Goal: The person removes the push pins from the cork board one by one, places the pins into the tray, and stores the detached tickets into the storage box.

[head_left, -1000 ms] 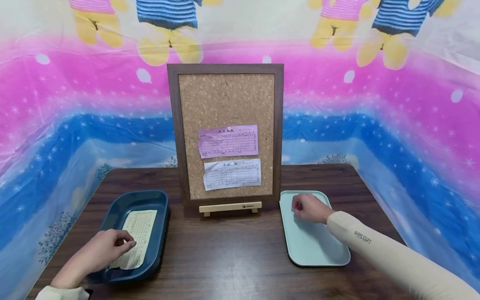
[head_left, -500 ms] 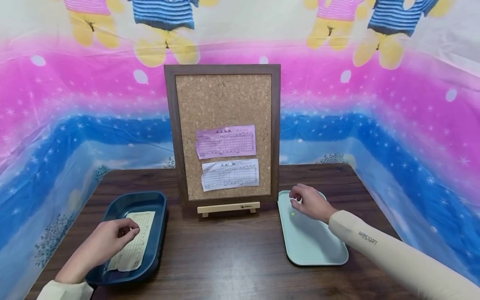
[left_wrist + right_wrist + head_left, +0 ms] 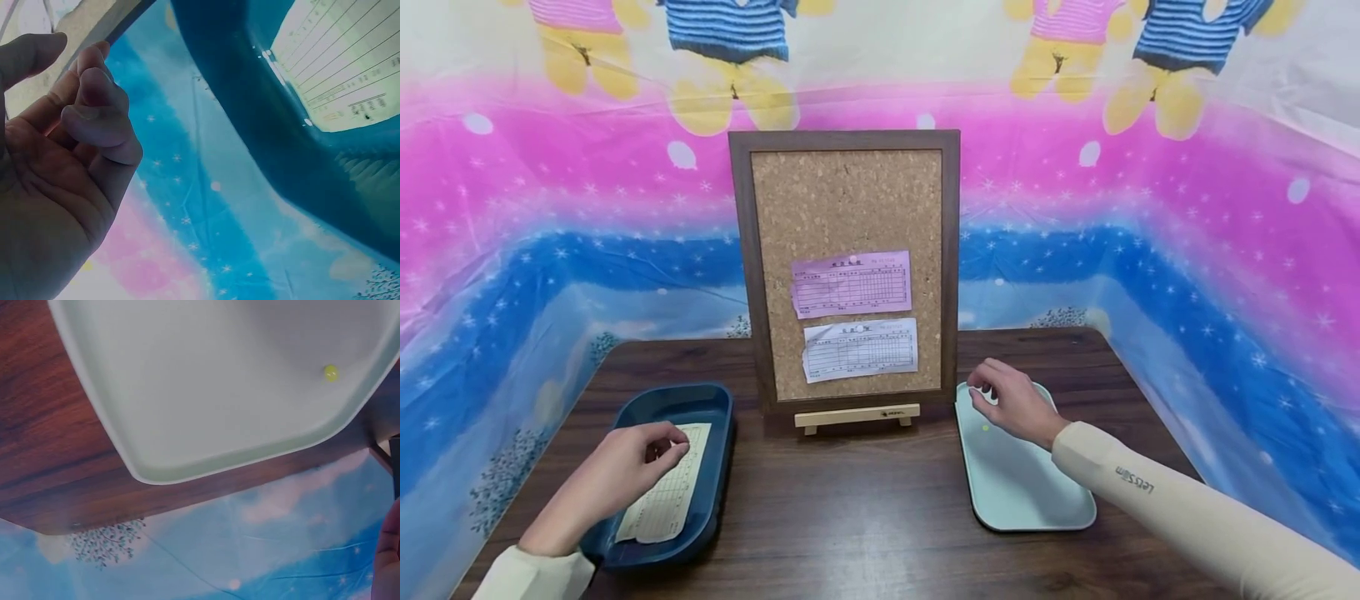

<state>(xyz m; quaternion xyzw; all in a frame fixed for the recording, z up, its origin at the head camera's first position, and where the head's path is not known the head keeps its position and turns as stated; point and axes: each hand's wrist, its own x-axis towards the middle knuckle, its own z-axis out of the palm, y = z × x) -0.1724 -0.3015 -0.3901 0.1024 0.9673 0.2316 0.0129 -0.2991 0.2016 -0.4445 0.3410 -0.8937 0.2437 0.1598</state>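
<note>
My left hand (image 3: 628, 467) hovers above the blue tray (image 3: 727, 433), its fingers loosely bent. In the left wrist view, nothing sits between its thumb and fingers. A pale yellow receipt slip (image 3: 658, 508) lies in that tray, partly hidden behind the hand. My right hand (image 3: 1011, 402) is raised over the far end of the pale green tray (image 3: 1030, 492), fingers loosely bent and a gap at the thumb. A small yellow push pin (image 3: 331, 373) lies in this tray. Only an edge of the right hand's fingers shows in the right wrist view.
Between the trays, a framed cork board (image 3: 850, 200) stands on a small wooden easel (image 3: 857, 415). A pink slip (image 3: 852, 287) and a white slip (image 3: 861, 354) are pinned to it. A printed cloth (image 3: 1037, 167) hangs behind the wooden table (image 3: 850, 517).
My right hand has lifted from the green tray and moved slightly left, its fingers loosening and uncovering the yellow push pin. My left hand has risen and shifted right over the blue tray.
</note>
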